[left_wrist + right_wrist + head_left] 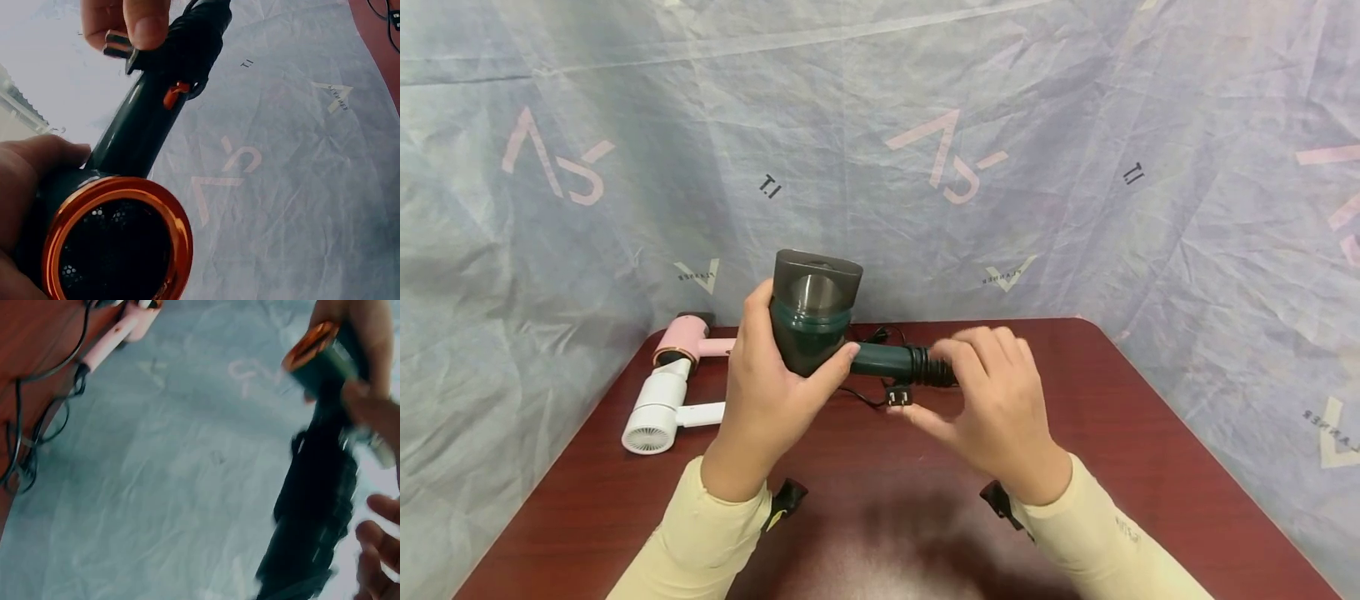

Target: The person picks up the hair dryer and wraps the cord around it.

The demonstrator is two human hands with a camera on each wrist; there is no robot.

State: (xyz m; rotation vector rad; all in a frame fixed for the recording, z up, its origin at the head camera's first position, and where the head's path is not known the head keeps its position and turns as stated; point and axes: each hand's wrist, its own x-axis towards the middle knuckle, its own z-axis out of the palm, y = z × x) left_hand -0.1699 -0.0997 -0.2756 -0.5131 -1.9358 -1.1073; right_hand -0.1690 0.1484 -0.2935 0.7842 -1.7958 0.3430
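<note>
My left hand [771,387] grips the barrel of a dark green hair dryer [805,337], held up over the table with its smoky flat nozzle [816,287] pointing up. An orange ring [183,231] rims the dryer's rear grille in the left wrist view. Black cord [929,367] is coiled round the handle, which points right, and a two-pin plug [898,396] sits against it. My right hand [1000,404] is at the coiled end, its thumb extended to the plug. In the blurred right wrist view, the other fingers [372,540] stand apart from the cord.
On the reddish-brown table [1150,467], a white hair dryer [658,404] and a pink hair dryer [683,340] lie at the left. More black cord [883,333] lies near the back edge. Grey printed cloth [880,167] hangs behind the table and along both sides.
</note>
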